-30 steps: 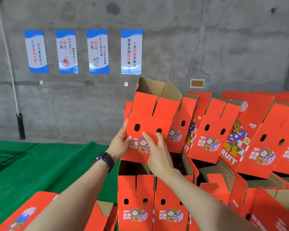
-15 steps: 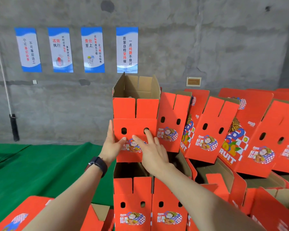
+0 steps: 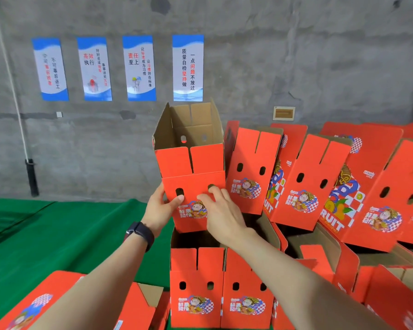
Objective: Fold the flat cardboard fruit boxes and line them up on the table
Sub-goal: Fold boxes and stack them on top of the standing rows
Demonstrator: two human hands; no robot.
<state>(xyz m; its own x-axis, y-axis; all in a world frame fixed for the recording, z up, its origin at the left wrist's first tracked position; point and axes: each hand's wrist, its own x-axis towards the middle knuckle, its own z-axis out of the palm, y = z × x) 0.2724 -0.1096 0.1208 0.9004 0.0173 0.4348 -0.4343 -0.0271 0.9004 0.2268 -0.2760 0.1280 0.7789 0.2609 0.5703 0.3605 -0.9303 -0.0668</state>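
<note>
A folded red fruit box stands upright with its brown open top facing me, on top of the lower boxes. My left hand grips its left edge, thumb on the front face and fingers behind. The fingers of my right hand are bent and their tips press the front face beside the right hole. To its right, touching it, a row of folded boxes leans rightward.
Two upright boxes stand side by side below the held one. A flat red box lies at the lower left on the green table cover. More boxes crowd the right. A concrete wall with posters stands behind.
The held box went from tilted to the right to upright, its open top now facing me. My right hand's fingers went from flat to bent on the front face.
</note>
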